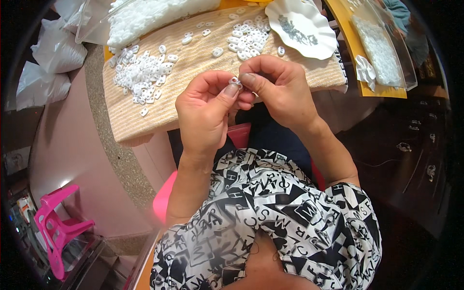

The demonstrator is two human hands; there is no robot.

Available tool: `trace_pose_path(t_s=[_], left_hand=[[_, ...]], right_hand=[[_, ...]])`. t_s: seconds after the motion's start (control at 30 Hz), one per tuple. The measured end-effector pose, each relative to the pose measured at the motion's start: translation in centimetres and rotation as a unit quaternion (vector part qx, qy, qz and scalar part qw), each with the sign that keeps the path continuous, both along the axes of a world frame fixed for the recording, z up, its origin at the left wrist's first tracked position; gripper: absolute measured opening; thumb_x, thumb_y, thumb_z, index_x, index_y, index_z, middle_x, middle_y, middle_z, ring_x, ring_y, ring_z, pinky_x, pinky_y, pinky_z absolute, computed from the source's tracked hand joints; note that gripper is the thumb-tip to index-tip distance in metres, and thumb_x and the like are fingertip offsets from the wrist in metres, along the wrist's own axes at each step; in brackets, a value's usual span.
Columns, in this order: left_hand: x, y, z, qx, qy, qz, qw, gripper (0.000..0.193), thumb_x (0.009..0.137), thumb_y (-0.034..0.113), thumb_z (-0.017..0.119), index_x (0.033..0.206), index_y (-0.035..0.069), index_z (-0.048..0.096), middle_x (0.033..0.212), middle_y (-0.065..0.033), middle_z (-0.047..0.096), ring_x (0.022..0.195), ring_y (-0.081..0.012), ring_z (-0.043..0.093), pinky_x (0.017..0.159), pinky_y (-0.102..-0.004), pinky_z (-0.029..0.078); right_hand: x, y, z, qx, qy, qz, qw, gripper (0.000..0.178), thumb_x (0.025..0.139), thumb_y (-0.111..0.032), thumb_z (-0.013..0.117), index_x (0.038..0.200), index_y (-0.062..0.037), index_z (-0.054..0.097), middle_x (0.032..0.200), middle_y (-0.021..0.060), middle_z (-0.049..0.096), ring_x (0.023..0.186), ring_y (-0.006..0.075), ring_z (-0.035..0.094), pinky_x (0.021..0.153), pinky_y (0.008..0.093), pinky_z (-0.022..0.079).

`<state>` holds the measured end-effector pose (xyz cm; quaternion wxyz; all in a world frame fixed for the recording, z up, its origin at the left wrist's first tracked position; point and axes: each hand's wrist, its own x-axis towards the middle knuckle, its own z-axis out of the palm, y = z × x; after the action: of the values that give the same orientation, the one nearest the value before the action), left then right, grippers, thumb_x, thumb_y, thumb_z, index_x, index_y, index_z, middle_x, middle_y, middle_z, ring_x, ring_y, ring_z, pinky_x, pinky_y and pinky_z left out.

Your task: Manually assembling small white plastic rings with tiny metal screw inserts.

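Now, well left of the one scalloped dish [316, 50] spread the first heap [145, 72] of white links, too many to count; nearer me than the dish, my left hand [203, 106] pinched one small white link [235, 81] between thumb and finger, its long axis unclear. Just left of the dish, the second heap [248, 39], uncountable too! Then my right hand [285, 94], closer to the dish, thumb and finger pressed together just beside that link; anything inside, I couldn't tell.

The small white pieces [145, 72] look like smooth plastic, the striped cloth [126, 113] matt and ribbed, the clear tub [93, 26] and pink stool [55, 246] glossy plastic, the crumpled sheet [365, 72] papery.
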<state>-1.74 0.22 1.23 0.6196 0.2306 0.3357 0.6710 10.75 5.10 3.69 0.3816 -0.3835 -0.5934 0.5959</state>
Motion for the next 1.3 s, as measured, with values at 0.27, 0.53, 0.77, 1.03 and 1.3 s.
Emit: trace_pose_path(t_s=[0.27,0.53,0.77,1.03,1.3], left_hand=[[0.5,-0.2,-0.3,0.001,0.068,0.030,0.997,0.007,0.080,-0.005,0.052,0.087,-0.007,0.054,0.075,-0.0126,0.061,0.061,-0.0152,0.060,0.056,-0.0233,0.051],[1.1,-0.6,-1.2,-0.001,0.171,0.104,0.980,0.006,0.080,-0.005,0.053,0.086,-0.007,0.054,0.074,-0.0107,0.060,0.058,-0.0124,0.058,0.055,-0.0220,0.050],[0.4,0.8,-2.6,0.014,0.090,0.093,0.992,0.008,0.081,-0.003,0.053,0.089,-0.006,0.053,0.075,-0.0122,0.060,0.063,-0.0152,0.060,0.055,-0.0245,0.051],[-3.1,1.7,-4.5,0.004,-0.044,0.056,0.997,0.013,0.081,-0.003,0.052,0.092,0.000,0.055,0.084,-0.0116,0.059,0.075,-0.0206,0.060,0.065,-0.0290,0.051],[-3.2,1.8,-4.0,-0.007,-0.094,0.049,0.994,0.013,0.079,-0.005,0.053,0.092,-0.001,0.054,0.081,-0.0128,0.059,0.071,-0.0230,0.060,0.061,-0.0298,0.051]], right_hand=[[0.0,-0.3,-0.4,0.052,-0.024,0.007,0.998,0.006,0.079,-0.002,0.055,0.078,0.0039,0.058,0.062,0.0027,0.057,0.056,0.0052,0.052,0.049,0.0201,0.044],[-0.5,-0.3,-1.9,0.082,-0.066,-0.013,0.994,0.007,0.077,0.000,0.057,0.073,0.0047,0.059,0.060,0.0039,0.057,0.055,0.0065,0.052,0.049,0.0214,0.044],[1.3,2.7,-2.2,-0.002,-0.009,0.034,0.999,0.022,0.079,-0.007,0.059,0.097,0.0053,0.060,0.074,0.0086,0.063,0.063,0.0095,0.058,0.058,0.0208,0.047],[1.2,6.7,-3.1,0.345,-0.283,-0.039,0.894,0.013,0.077,-0.002,0.058,0.089,-0.0008,0.063,0.078,0.0144,0.063,0.071,0.0217,0.061,0.064,0.0269,0.048],[-2.5,9.2,-4.9,0.471,-0.366,0.080,0.798,0.015,0.068,-0.003,0.055,0.081,-0.0036,0.062,0.077,0.0133,0.057,0.079,0.0284,0.056,0.070,0.0361,0.045]])
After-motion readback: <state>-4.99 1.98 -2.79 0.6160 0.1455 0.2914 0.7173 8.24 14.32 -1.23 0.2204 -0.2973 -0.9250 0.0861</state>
